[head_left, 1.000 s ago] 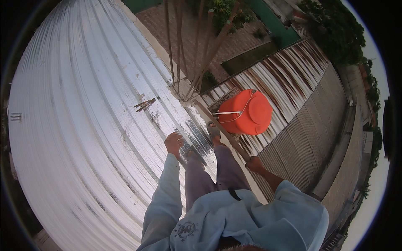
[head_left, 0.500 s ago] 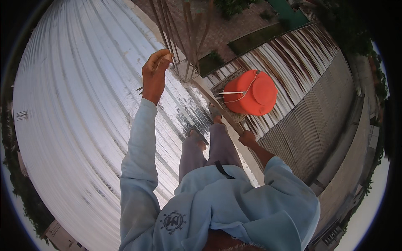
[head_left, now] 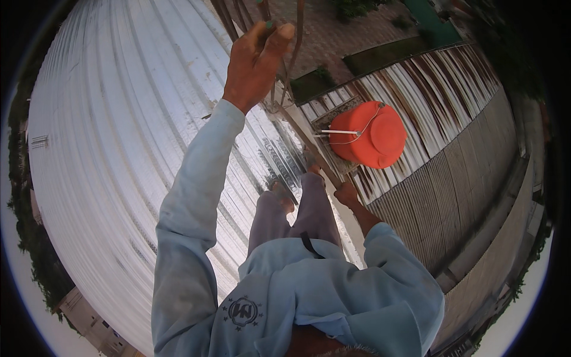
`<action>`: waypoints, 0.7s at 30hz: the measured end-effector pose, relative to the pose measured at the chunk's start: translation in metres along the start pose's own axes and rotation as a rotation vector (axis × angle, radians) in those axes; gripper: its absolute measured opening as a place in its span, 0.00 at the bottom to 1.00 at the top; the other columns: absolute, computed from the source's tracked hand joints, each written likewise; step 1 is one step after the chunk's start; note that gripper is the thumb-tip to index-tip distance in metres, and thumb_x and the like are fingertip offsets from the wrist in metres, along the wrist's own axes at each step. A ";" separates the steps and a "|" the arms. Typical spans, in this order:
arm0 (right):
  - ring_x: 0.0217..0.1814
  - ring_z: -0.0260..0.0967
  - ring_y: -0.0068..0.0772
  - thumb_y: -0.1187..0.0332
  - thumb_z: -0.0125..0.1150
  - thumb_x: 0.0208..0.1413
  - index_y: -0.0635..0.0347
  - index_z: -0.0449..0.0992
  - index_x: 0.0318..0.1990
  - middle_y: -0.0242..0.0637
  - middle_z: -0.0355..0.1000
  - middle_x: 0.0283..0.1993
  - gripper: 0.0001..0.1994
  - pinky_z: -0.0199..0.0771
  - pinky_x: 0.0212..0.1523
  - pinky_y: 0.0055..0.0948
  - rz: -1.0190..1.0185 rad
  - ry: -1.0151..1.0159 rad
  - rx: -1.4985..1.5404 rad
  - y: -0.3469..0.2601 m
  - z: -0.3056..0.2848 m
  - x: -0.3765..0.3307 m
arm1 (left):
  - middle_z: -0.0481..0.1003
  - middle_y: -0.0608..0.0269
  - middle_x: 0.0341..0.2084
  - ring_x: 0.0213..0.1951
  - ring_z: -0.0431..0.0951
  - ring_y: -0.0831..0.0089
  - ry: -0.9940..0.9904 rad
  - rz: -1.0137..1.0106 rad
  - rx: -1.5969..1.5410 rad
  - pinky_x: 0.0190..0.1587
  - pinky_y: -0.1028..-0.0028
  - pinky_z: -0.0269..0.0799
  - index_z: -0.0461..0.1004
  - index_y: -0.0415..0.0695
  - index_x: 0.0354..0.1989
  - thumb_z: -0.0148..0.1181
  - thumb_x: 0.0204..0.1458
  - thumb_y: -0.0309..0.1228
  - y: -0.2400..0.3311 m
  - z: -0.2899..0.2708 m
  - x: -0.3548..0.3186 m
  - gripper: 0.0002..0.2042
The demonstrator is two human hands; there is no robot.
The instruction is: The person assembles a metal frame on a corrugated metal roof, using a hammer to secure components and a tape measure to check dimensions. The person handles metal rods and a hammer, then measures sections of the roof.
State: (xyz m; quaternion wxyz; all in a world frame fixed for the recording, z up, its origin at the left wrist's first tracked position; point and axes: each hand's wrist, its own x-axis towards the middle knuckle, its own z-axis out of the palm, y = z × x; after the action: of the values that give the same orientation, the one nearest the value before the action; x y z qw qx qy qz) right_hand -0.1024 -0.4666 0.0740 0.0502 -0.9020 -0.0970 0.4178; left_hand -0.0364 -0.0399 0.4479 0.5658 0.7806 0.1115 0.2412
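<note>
My left hand (head_left: 256, 68) is raised at the top of the view among upright rusty steel rods (head_left: 299, 35). Its fingers and thumb curl round one rod, which shows a bit of green between them; the palm side is hidden. My right hand (head_left: 346, 194) is closed at the near end of a long brown bar (head_left: 309, 144) that lies along the wall edge. Just beyond that hand stands an orange-red lidded bucket (head_left: 372, 137) with a thin wire handle and a white grip.
Ribbed silvery metal roofing (head_left: 131, 154) spreads on the left, with my feet at its right edge. A narrow concrete ledge (head_left: 351, 232) runs beside my legs. Lower right are rusty corrugated sheets (head_left: 428, 89) and grey roofing (head_left: 440, 172). Brick paving (head_left: 324, 47) lies far below.
My left hand has moved up and right to the steel rods, its fingers now round one. My right hand stays on the bar. The whole view has shifted slightly.
</note>
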 end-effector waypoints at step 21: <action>0.43 0.77 0.60 0.66 0.59 0.45 0.68 0.79 0.42 0.62 0.77 0.40 0.18 0.77 0.49 0.50 -0.111 -0.055 0.031 0.118 0.082 0.109 | 0.68 0.59 0.22 0.26 0.72 0.65 -0.025 0.306 -0.052 0.40 0.55 0.79 0.65 0.43 0.33 0.42 0.69 0.45 -0.061 0.011 0.009 0.18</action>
State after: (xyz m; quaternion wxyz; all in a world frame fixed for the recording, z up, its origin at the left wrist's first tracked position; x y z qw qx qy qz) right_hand -0.0802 -0.5571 -0.0799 0.0848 -0.8825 -0.1417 0.4404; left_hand -0.0172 -0.0242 0.3909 0.5438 0.7765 -0.0220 0.3177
